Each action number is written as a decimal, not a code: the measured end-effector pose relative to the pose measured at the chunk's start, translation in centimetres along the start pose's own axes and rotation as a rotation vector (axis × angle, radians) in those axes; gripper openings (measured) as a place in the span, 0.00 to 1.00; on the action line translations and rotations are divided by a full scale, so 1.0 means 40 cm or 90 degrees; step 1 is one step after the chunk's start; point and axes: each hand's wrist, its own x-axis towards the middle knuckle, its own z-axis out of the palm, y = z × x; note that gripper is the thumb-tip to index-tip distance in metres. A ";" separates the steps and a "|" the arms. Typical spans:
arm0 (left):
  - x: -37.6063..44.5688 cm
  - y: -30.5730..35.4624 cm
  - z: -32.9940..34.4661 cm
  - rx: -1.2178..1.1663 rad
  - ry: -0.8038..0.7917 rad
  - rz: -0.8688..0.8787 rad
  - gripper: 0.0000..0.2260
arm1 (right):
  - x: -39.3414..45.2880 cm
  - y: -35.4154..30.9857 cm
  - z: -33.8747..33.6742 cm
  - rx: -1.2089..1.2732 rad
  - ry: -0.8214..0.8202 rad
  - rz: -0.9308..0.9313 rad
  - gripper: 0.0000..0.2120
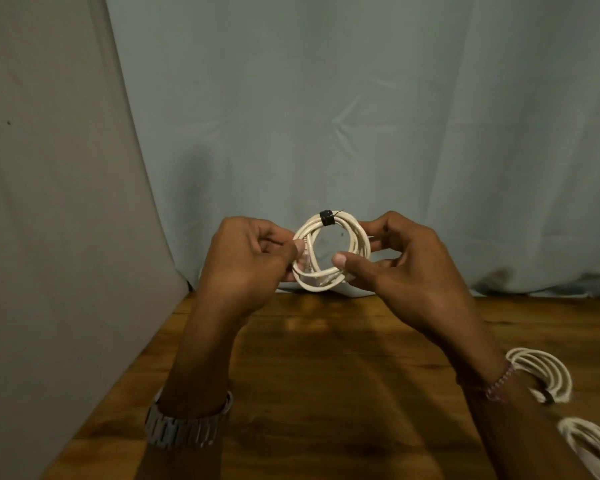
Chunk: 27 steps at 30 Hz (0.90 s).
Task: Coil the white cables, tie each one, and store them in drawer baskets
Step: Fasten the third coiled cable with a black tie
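Observation:
A coiled white cable [355, 237] is held up above the wooden table [326, 375], in front of the curtain. A black tie [326, 217] wraps the top of the coil. My left hand [250, 261] pinches the coil's left side between thumb and fingers. My right hand [395, 261] grips the right and lower side, thumb across the front. Two more coiled white cables lie on the table at the right: one [548, 375] partly behind my right wrist with a dark tie, another [589, 445] at the frame's lower right edge.
A pale blue curtain [361, 116] hangs behind the table. A beige cloth [49, 202] covers the left side. A metal watch [184, 427] sits on my left wrist, a beaded band [499, 382] on my right. No drawer baskets are in view.

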 end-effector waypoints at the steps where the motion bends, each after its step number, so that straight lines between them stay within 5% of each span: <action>1: 0.000 0.002 0.000 -0.025 -0.003 -0.016 0.02 | 0.001 0.000 -0.002 -0.001 -0.007 0.002 0.15; 19: 0.016 -0.014 -0.012 -0.284 -0.262 -0.098 0.11 | 0.005 0.011 -0.010 0.118 -0.112 0.049 0.14; 23: 0.020 -0.022 0.006 -0.299 -0.248 -0.066 0.15 | 0.002 0.003 -0.017 0.178 -0.122 0.059 0.16; 27: 0.030 -0.023 0.032 -0.420 -0.224 -0.076 0.07 | 0.002 0.008 -0.012 0.222 -0.138 0.067 0.19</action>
